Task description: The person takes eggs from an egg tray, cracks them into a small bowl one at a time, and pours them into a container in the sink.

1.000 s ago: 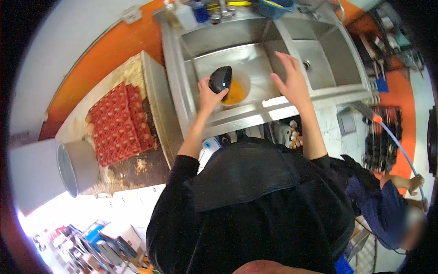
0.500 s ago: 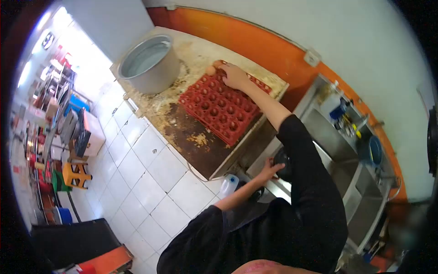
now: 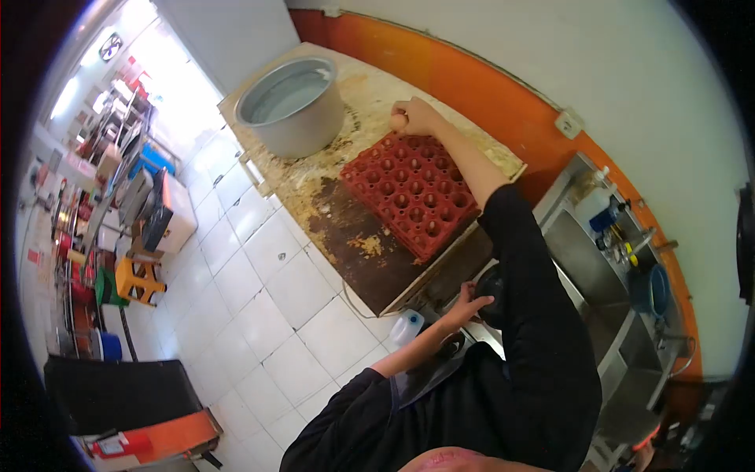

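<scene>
At the far edge of a red egg tray (image 3: 413,193), my right hand (image 3: 421,116) has its fingers closed around a light brown egg (image 3: 399,123). Rows of round hollows cover the tray, which looks like a stack of several lying on the worn table (image 3: 358,248). Lower down beside the table, my left hand (image 3: 465,307) grips the rim of a dark, round bowl (image 3: 491,293). My right sleeve hides part of that bowl, and its contents do not show.
A large metal pot (image 3: 295,118) stands on the table left of the tray. To the right is a steel sink (image 3: 578,252) with bottles and a blue basin (image 3: 649,291). A plastic jug (image 3: 406,326) sits below the table; a yellow stool (image 3: 140,281) stands on the tiled floor.
My right hand has shifted slightly away from the tray toward the back of the table, its fingers now curled around the egg. The left hand still holds the bowl. The whole view has shifted slightly.
</scene>
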Demonstrator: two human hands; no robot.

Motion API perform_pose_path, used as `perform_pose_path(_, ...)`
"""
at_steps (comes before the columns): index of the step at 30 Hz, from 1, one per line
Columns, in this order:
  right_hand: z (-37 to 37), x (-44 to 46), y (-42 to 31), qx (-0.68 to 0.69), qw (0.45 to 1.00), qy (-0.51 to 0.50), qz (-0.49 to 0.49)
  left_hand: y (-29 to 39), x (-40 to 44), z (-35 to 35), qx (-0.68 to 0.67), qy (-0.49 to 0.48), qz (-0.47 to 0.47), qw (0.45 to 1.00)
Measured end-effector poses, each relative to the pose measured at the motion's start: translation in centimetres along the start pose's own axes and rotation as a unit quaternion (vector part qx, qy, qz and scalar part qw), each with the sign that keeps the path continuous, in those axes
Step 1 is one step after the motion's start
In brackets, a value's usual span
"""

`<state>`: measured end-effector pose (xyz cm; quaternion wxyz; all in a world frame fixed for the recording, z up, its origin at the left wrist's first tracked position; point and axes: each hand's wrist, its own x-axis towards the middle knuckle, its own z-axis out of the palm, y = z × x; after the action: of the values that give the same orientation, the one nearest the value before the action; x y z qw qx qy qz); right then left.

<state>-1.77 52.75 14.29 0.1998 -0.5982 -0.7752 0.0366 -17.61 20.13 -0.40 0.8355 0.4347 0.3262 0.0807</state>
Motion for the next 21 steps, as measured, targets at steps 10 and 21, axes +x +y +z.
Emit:
perform_pose_path(10,-7.5,-29.1,-0.3,0.802,0.572,0.122,0.123,-0.4,4.5,3.9,0.027,-0.050,-0.035,0.998)
perform_pose_path(21,-3.2,-68.0,-6.8,0.183,0.743,0.253,0.592,-4.1,8.6,10.5,0.054,-0.167,-0.145,0.974)
